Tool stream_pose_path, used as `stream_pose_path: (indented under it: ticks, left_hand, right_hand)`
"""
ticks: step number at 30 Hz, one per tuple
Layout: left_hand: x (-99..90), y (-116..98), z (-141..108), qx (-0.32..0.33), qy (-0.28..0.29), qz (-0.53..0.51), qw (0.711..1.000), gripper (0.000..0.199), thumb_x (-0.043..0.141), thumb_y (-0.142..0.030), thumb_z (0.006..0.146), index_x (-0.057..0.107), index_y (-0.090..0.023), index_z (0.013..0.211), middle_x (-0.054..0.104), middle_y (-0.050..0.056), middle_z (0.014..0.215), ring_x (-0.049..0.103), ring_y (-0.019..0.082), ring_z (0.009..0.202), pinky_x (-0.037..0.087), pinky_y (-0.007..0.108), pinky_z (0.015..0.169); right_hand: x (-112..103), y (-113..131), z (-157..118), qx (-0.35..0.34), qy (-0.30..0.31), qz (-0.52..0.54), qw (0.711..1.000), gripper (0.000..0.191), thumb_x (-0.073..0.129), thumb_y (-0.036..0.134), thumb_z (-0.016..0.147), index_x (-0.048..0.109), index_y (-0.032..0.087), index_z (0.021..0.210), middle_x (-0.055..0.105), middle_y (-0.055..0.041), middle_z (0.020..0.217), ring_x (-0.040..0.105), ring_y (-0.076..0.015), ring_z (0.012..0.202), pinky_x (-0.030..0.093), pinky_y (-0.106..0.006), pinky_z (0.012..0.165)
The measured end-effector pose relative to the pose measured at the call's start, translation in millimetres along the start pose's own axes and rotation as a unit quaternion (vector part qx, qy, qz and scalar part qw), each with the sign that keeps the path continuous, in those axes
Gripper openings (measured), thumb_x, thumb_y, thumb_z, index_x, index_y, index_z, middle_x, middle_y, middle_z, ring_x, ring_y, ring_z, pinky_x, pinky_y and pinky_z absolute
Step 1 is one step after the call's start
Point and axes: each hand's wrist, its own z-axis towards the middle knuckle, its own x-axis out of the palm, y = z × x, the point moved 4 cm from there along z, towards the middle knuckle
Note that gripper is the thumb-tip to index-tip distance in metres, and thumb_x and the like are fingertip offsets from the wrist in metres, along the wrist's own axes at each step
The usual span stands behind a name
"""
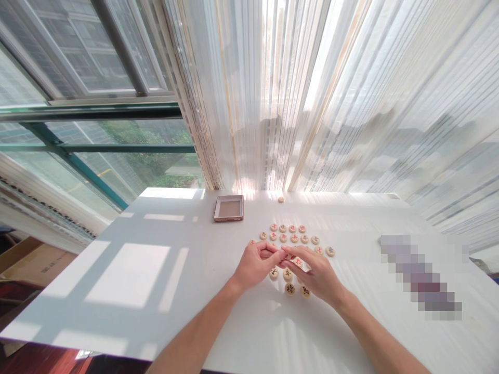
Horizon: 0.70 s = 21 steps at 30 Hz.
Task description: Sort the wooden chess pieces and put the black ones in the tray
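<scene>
Round wooden pieces with red or black characters lie in rows on the white table (195,301). My left hand (257,264) and my right hand (314,270) meet over the middle of the rows, fingertips pinched together around a small piece with red marking (286,255), mostly covered by the fingers. Nearest to me lie two black-marked pieces, one (289,289) below the gap between my hands and another (305,291) beside my right hand. Other pieces show beyond the hands, such as a black-marked one (330,251) at the right end. Some pieces are hidden under my hands.
An open square box (229,209) stands near the far edge, left of the pieces. One lone piece (280,199) lies near that edge. A blurred-out object (421,275) is on the right. Striped curtains (265,93) and a window (97,124) stand behind; a cardboard box (35,262) is left.
</scene>
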Motion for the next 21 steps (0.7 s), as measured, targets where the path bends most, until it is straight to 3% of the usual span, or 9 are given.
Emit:
stream_pose_path:
  ticks: [8,14,21]
  left_hand:
    - [1.0,4.3,2.5,-0.012,0.026,-0.034,0.999,0.037,0.073,-0.045,0.082,0.065,-0.016,0.102,0.078,0.011,0.093,0.075,0.028,0.093,0.057,0.035,0.08]
    - [1.5,0.8,1.9,0.005,0.016,-0.044,0.999,0.039,0.077,-0.042,0.079,0.063,-0.016,0.105,0.077,0.011,0.096,0.075,0.026,0.09,0.058,0.035,0.079]
    - [4.8,-7.2,-3.2,0.029,0.02,0.015,0.999,0.035,0.072,-0.041,0.084,0.065,-0.02,0.111,0.078,0.009,0.094,0.075,0.025,0.089,0.057,0.03,0.071]
  right_hand:
    - [-7.5,4.2,6.3,0.034,-0.009,0.008,0.999,0.031,0.059,0.026,0.096,0.064,0.028,0.126,0.071,-0.0055,0.098,0.069,-0.0196,0.085,0.059,-0.033,0.073]
    - [-9.8,7.6,7.4,0.07,-0.003,-0.003,0.998,0.033,0.055,0.028,0.097,0.064,0.027,0.128,0.07,-0.0088,0.103,0.068,-0.0234,0.092,0.061,-0.031,0.064]
    - [-8.2,7.6,6.8,0.074,-0.004,0.007,0.997,0.033,0.053,0.026,0.098,0.061,0.027,0.129,0.069,-0.0075,0.101,0.068,-0.0221,0.092,0.06,-0.036,0.079]
